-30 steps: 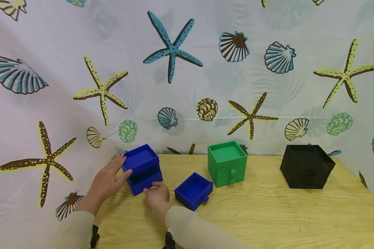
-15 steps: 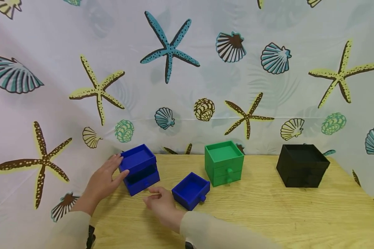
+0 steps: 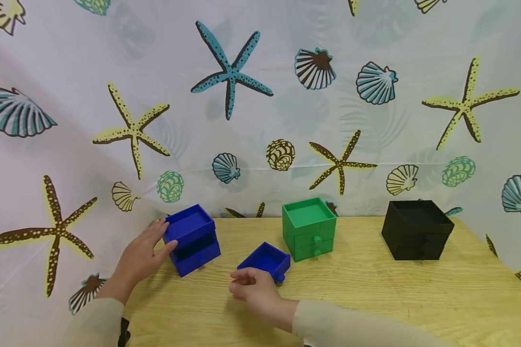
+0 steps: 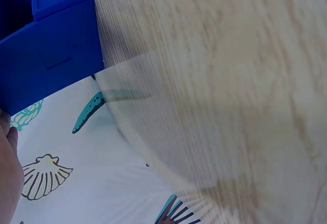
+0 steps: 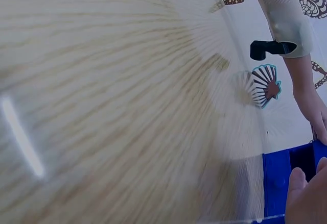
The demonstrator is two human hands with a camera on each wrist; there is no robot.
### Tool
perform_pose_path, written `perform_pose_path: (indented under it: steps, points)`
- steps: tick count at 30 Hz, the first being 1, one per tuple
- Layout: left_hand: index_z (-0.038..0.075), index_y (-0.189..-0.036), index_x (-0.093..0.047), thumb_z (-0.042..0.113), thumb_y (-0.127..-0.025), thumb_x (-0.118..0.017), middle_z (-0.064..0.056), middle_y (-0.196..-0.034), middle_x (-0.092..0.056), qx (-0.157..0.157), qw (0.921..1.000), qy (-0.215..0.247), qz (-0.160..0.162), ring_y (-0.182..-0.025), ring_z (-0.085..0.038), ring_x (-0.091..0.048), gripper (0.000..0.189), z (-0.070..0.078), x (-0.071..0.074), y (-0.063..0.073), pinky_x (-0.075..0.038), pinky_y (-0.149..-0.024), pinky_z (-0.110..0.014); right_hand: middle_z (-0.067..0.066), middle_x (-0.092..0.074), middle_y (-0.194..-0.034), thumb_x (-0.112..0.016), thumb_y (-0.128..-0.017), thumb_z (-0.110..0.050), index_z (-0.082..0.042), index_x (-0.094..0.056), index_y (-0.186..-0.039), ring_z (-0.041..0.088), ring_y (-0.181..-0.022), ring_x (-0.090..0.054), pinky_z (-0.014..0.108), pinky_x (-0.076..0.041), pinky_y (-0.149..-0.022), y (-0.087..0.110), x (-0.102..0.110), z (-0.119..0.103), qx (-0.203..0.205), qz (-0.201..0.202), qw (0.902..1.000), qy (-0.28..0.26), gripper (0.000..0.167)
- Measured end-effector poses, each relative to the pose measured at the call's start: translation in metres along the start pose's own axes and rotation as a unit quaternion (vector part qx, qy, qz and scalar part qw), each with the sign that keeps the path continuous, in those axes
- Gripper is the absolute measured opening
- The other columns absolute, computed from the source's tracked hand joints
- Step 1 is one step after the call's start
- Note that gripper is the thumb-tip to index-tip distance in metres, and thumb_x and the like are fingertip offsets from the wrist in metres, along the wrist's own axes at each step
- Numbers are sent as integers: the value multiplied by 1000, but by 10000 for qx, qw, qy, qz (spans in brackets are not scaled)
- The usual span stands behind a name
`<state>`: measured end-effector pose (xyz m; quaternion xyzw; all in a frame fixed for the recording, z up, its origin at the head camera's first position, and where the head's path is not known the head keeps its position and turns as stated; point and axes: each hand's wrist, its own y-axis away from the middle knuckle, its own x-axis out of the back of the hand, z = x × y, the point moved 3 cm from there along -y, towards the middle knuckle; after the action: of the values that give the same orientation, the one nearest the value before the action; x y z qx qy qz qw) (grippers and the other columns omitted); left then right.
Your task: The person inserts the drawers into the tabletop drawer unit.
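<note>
A blue mini drawer cabinet (image 3: 191,220) stands at the left of the table, its upper slot bare and dark and its lower drawer (image 3: 197,260) in place. My left hand (image 3: 141,255) holds the cabinet's left side, thumb at the front edge and fingers toward the back corner. The loose blue drawer (image 3: 267,259) sits on the table to the right of the cabinet, knob toward me. My right hand (image 3: 260,294) hovers just in front of that drawer and partly covers it, fingers loosely bent with nothing between them.
A green mini drawer cabinet (image 3: 309,229) stands behind the loose drawer to the right. Farther right is a black mini drawer cabinet (image 3: 417,230). A shell-and-starfish curtain (image 3: 252,120) hangs behind the wooden table (image 3: 364,299) and along its left side.
My right hand has left the knob of the cabinet's lower drawer and moved right, to the front of the loose drawer. My left hand stays on the cabinet.
</note>
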<state>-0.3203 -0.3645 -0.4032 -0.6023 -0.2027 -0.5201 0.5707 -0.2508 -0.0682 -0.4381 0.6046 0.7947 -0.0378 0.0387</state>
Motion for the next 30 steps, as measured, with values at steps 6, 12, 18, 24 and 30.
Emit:
perform_pose_path:
  steps: [6,12,18,24,30]
  points:
    - [-3,-146,-40,44,-98,-54,-21,-151,-35,34,10000,13,-24,-141,-38,-27,69,-3,-1,1,-30,-106,-60,10,-64,-92,-68,-88,4,9,-63,-111,15,-81,-64,33,-58,-75,4,29,3,-74,-60,9997,207,25]
    - [-2,-146,-40,45,-98,-54,-21,-151,-35,75,10000,21,-44,-140,-38,-27,69,-2,-1,1,-31,-105,-61,9,-63,-94,-67,-90,1,11,-60,-116,15,-83,-62,36,-57,-79,12,58,1,-198,-77,9993,293,28]
    - [-3,-146,-41,44,-98,-55,-21,-151,-36,69,10000,-4,-14,-140,-38,-28,69,-2,0,1,-32,-104,-62,9,-62,-94,-68,-89,0,12,-59,-117,13,-83,-62,38,-56,-81,15,81,-1,-198,208,9992,269,31]
    - [-2,-146,-40,44,-98,-56,-21,-151,-35,65,10000,52,-4,-141,-36,-26,69,-3,0,2,-31,-104,-62,10,-62,-95,-69,-87,1,11,-61,-112,15,-81,-62,38,-58,-75,12,95,7,-207,435,9978,452,28]
    - [-2,-146,-41,44,-97,-56,-21,-151,-36,68,10000,58,11,-141,-38,-28,69,-4,-2,1,-32,-104,-62,10,-61,-91,-71,-87,0,10,-62,-110,17,-76,-60,34,-57,-69,7,102,12,-249,644,9950,716,26]
